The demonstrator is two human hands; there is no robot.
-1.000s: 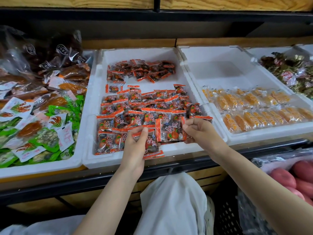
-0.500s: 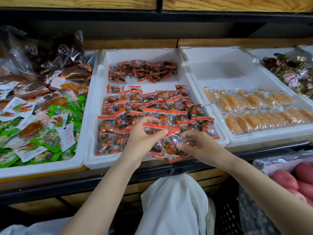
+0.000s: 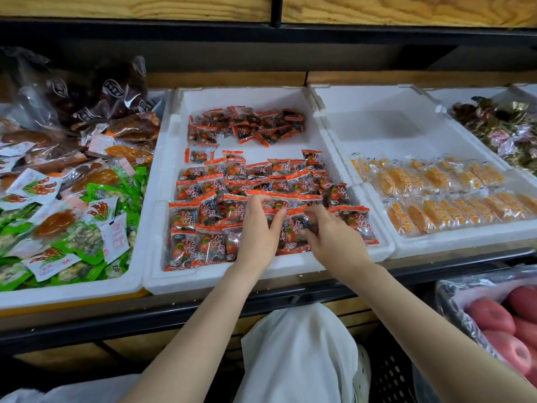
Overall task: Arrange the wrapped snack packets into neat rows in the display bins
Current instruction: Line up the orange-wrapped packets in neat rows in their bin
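Red packets point(image 3: 294, 225) pinched by left hand point(image 3: 257, 232), right hand point(image 3: 334, 241).

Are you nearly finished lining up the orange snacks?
About halfway. Done: the front rows of orange-red packets lie lined up in the middle foam bin. Now: the right hand pinches one packet into place, the left hand beside it. Left: the loose pile at the back.
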